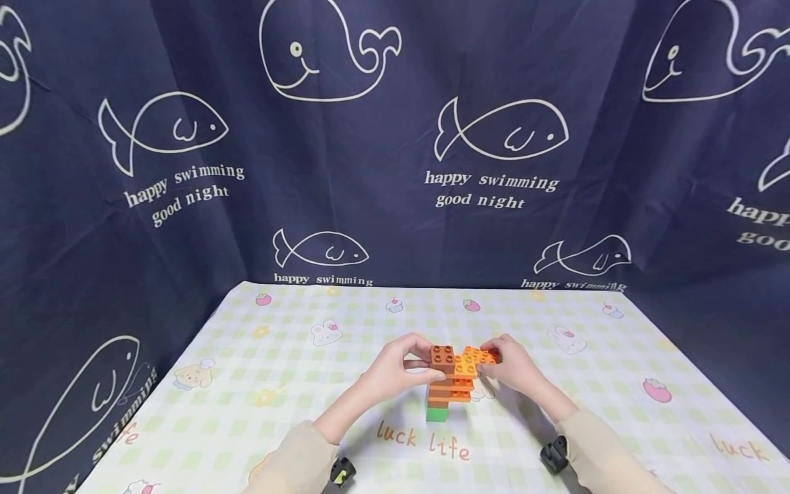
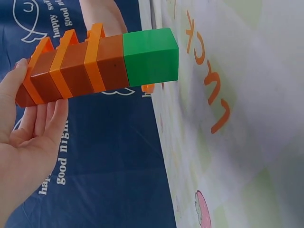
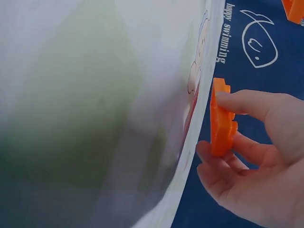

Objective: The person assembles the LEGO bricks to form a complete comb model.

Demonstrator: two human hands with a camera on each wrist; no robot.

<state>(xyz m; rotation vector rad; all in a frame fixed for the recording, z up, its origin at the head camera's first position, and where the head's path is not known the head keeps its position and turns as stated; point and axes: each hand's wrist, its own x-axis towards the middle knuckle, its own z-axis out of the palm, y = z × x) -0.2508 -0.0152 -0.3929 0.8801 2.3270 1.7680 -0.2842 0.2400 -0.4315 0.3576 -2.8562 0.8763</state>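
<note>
A tower of building blocks (image 2: 112,61) stands near the middle of the table, brown blocks alternating with orange plates above a green block (image 2: 152,57) at the bottom. The orange plates jut out to the right, studs up. My left hand (image 1: 385,367) grips the tower near its top brown block (image 1: 441,355), thumb in front and fingers behind. Just right of the tower, my right hand (image 1: 515,367) pinches a loose orange plate (image 3: 221,118) between thumb and fingers. In the head view this plate overlaps the tower's uppermost orange plate (image 1: 464,367).
A pale checked tablecloth (image 1: 259,370) with printed strawberries, rabbits and lettering covers the table. Behind it and at both sides hangs a dark blue curtain (image 1: 395,171) with white fish and whale drawings. Black wrist cameras (image 1: 554,454) sit below both sleeves.
</note>
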